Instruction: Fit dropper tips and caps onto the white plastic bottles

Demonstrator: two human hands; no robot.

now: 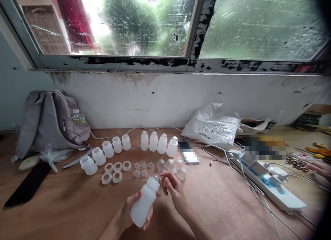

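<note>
**Now: a milky bottle held low over the wooden surface**

Low in the view, at about 6 o'clock, the left hand (pixel 133 212) is wrapped around the body of a translucent white plastic bottle (pixel 144 202), which tilts with its neck toward 1 o'clock. The right hand (pixel 172 188) sits just beside the bottle's top, its fingers loosely curled and pinched near the neck; whether it grips anything small cannot be told.

On the brown wooden surface (pixel 219 202), toward 12 o'clock from the hands, lie small clear teats (pixel 143 169) and clear domed caps (pixel 178 169), with white rings (pixel 116 171) at 11 o'clock. Beyond them stands a row of capped white bottles (pixel 159 143), and at 10 o'clock an arc of open white bottles (pixel 104 153). A grey fabric backpack (pixel 51 121) leans against the wall far at 10 o'clock. A white power strip (pixel 274 190) with cables lies at 3 o'clock.
</note>
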